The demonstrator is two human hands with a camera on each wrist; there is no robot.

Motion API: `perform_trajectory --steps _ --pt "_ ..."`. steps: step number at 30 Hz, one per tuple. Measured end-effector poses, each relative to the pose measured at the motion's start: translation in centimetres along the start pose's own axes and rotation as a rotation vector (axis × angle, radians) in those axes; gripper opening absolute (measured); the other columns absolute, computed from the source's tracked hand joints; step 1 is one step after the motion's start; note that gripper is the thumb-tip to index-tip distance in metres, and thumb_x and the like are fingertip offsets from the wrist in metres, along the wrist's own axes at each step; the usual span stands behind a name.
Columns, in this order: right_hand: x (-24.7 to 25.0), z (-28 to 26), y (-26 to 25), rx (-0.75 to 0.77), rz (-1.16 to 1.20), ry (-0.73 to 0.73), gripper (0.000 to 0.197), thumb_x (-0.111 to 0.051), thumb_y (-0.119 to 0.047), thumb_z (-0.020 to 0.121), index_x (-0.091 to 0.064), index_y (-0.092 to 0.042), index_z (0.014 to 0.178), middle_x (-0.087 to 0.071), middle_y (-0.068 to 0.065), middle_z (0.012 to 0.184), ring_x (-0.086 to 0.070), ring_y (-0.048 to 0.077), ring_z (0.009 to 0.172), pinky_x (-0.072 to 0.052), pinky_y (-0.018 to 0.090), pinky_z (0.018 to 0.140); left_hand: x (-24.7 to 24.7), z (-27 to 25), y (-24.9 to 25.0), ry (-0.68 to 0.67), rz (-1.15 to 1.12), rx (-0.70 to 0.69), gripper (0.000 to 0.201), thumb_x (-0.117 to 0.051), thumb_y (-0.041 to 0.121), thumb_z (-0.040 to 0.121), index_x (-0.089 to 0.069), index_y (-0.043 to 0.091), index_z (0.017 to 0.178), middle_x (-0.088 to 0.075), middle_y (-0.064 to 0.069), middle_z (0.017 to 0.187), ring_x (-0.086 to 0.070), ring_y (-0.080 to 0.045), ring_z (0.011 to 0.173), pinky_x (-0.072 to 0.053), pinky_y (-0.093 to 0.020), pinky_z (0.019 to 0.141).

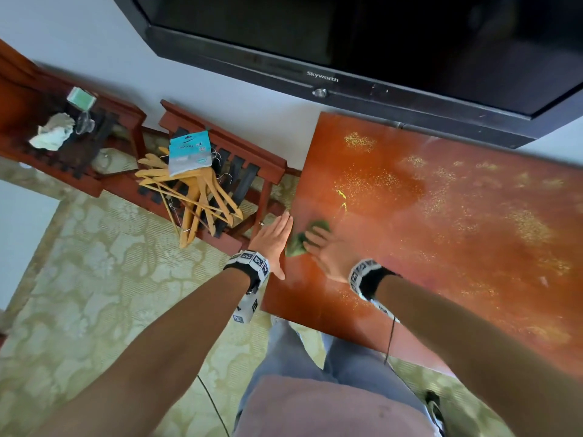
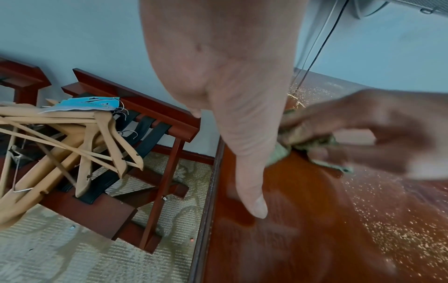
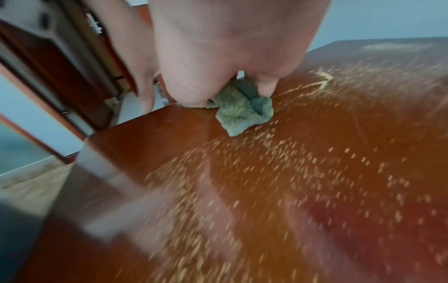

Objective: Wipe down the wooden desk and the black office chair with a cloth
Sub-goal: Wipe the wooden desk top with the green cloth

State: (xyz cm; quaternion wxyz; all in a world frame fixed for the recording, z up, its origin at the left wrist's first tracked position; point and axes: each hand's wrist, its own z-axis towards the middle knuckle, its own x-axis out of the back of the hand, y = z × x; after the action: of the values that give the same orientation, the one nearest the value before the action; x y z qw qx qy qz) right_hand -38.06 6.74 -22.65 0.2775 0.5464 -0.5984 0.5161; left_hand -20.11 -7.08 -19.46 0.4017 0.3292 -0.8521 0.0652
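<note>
The reddish wooden desk [image 1: 441, 216] is strewn with pale crumbs. A bunched green cloth [image 1: 298, 244] lies at its left edge, and my right hand [image 1: 328, 250] grips it against the wood. My left hand [image 1: 273, 239] is flat with straight fingers, held upright against the desk's left edge beside the cloth, holding nothing. The left wrist view has the left hand [image 2: 242, 134] along the desk edge, the cloth [image 2: 281, 153] and the blurred right hand [image 2: 375, 137]. From the right wrist, the cloth [image 3: 242, 113] pokes out under the right hand [image 3: 218, 47]. No black chair is in view.
A wooden luggage rack [image 1: 258, 165] piled with wooden hangers [image 1: 189, 190] stands just left of the desk. A second rack [image 1: 120, 121] further left holds small items. A black TV [image 1: 347, 42] hangs on the wall above the desk. Patterned carpet [image 1: 94, 279] covers the floor.
</note>
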Motion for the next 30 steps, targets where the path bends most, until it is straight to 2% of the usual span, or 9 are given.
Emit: perform_trajectory --steps 4,6,9,14,18,22,26,30 --pt "-2.9 -2.6 -1.2 0.162 -0.007 0.049 0.037 -0.065 -0.031 0.097 -0.06 -0.025 0.133 -0.047 0.004 0.155 -0.036 0.036 0.148 -0.041 0.057 0.114 0.5 0.7 -0.5 -0.016 0.017 -0.021 0.165 -0.097 0.055 0.056 0.025 0.011 0.16 0.033 -0.003 0.167 0.017 -0.021 0.158 -0.015 -0.048 0.129" --pt "-3.0 -3.1 -1.4 0.189 -0.047 0.085 0.042 -0.066 -0.032 0.097 -0.056 -0.024 0.136 -0.049 0.007 0.153 -0.039 0.038 0.146 -0.042 0.059 0.114 0.9 1.1 -0.7 -0.013 0.021 -0.019 0.166 -0.097 0.055 0.056 0.025 0.012 0.16 0.034 -0.002 0.167 0.017 -0.021 0.158 -0.016 -0.05 0.129" --pt "-2.7 -3.0 -0.8 0.229 -0.081 0.092 0.05 -0.064 -0.033 0.098 -0.051 -0.023 0.145 -0.047 0.008 0.155 -0.038 0.037 0.147 -0.038 0.054 0.117 1.9 1.9 -0.5 -0.005 0.026 -0.019 0.164 -0.096 0.054 0.057 0.024 0.012 0.16 0.032 -0.002 0.167 0.017 -0.021 0.158 -0.014 -0.046 0.129" --pt "-2.2 -2.2 2.0 0.302 -0.116 0.075 0.046 -0.06 -0.035 0.1 -0.058 -0.019 0.142 -0.047 0.008 0.156 -0.039 0.033 0.148 -0.043 0.05 0.115 3.2 3.7 0.4 0.011 0.039 -0.018 0.164 -0.096 0.055 0.057 0.022 0.009 0.16 0.03 -0.005 0.168 0.016 -0.021 0.158 -0.013 -0.045 0.13" --pt "-0.6 -0.5 4.7 0.263 -0.127 0.075 0.049 -0.061 -0.035 0.099 -0.055 -0.019 0.145 -0.043 0.009 0.159 -0.033 0.034 0.15 -0.037 0.052 0.12 3.4 4.9 1.3 0.01 0.086 -0.018 0.165 -0.096 0.057 0.056 0.021 0.005 0.16 0.03 -0.01 0.168 0.015 -0.024 0.159 -0.011 -0.045 0.13" --pt "2.1 2.0 8.7 0.166 -0.092 0.092 0.043 -0.057 -0.036 0.1 -0.059 -0.018 0.138 -0.041 0.01 0.16 -0.032 0.035 0.151 -0.041 0.055 0.116 3.0 5.2 1.4 0.037 0.083 -0.001 0.164 -0.097 0.052 0.057 0.021 0.005 0.16 0.029 -0.01 0.168 0.014 -0.023 0.159 -0.006 -0.04 0.13" --pt "4.6 5.1 12.5 0.073 -0.082 0.072 0.04 -0.051 -0.036 0.102 -0.059 -0.019 0.137 -0.037 0.011 0.162 -0.03 0.039 0.151 -0.039 0.054 0.116 2.9 5.0 1.1 0.054 0.081 -0.018 0.162 -0.096 0.054 0.059 0.021 0.006 0.16 0.028 -0.01 0.168 0.014 -0.023 0.159 -0.002 -0.038 0.13" --pt "7.8 8.9 16.1 -0.11 -0.062 0.104 0.04 -0.036 -0.041 0.108 -0.057 -0.017 0.131 -0.036 0.014 0.161 -0.027 0.041 0.151 -0.031 0.058 0.121 2.8 5.1 1.1 0.061 0.064 -0.011 0.162 -0.096 0.053 0.059 0.022 0.008 0.16 0.03 -0.008 0.168 0.016 -0.022 0.158 -0.003 -0.038 0.13"
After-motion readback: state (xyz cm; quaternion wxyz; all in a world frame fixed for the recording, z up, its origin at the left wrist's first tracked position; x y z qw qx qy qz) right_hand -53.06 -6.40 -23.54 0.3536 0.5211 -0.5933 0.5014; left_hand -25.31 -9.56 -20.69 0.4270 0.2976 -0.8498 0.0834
